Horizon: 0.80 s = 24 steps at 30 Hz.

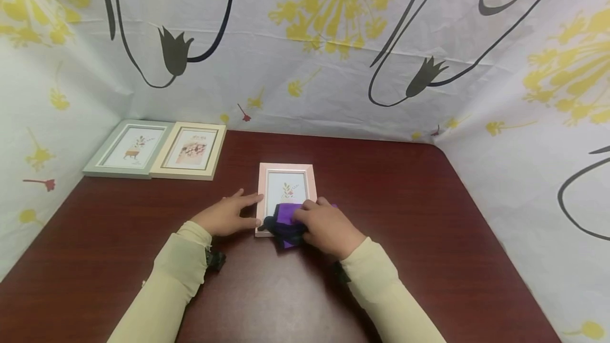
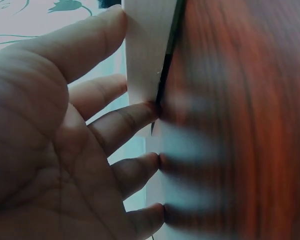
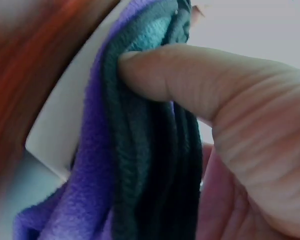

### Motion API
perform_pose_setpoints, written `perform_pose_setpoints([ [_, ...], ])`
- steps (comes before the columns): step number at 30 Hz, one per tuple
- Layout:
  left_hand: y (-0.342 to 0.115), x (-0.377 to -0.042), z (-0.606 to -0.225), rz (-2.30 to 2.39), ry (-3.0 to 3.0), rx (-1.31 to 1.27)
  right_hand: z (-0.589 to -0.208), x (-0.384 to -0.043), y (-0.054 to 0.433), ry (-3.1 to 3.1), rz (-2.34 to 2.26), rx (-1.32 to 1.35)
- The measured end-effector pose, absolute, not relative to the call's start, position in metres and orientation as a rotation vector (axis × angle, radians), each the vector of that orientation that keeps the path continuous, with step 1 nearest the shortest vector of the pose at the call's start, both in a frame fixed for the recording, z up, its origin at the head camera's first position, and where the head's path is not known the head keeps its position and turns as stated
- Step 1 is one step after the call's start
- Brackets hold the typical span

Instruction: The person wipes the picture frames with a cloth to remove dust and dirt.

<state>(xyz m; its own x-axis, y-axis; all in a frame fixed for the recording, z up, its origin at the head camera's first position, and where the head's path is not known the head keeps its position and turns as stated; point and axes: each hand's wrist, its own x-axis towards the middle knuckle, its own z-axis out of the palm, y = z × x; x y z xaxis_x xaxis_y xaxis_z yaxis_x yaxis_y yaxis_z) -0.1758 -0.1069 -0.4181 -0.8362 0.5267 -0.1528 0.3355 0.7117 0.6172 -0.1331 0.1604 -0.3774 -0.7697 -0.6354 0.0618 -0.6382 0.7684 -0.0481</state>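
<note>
- Currently we have a pink photo frame (image 1: pixel 288 179) lying face up on the dark red-brown table (image 1: pixel 452 253), around mid-frame in the head view.
- Our left hand (image 1: pixel 224 216) is loose, fingers spread and gripping nothing; thumb and fingertips touch the frame's left side.
- Our right hand (image 1: pixel 329 226) pinches a bunched purple cloth (image 1: pixel 288 213) with dark edging; the right wrist view shows our thumb pressed into its folds.
- Cloth lies over the pink frame's lower part; the upper part of the print is exposed, leafy sprig visible.
- Two more frames sit side by side, touching, at left of the head view: grey-green frame (image 1: pixel 131 147), then cream frame (image 1: pixel 190 148).
- White floral backdrop (image 1: pixel 262 89) fills the top; we're wearing pale sleeves (image 1: pixel 167 274).
</note>
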Motion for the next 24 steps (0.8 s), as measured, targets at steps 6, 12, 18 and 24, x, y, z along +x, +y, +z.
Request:
perform_pose_setpoints([
  [6,-0.105,-0.176,-0.417,0.831,2.613,0.616,-0.385,-0.128,0.145,-2.862,-0.005,1.031],
  [12,-0.104,-0.177,-0.418,0.824,2.625,0.597,-0.391,-0.125,0.137,-2.825,-0.050,1.021],
  [18,-0.104,-0.177,-0.419,0.843,2.619,0.598,-0.382,-0.127,0.148,-2.892,-0.028,0.998],
  [24,-0.106,-0.175,-0.418,0.864,2.616,0.589,-0.373,-0.130,0.164,-2.937,0.011,0.940],
])
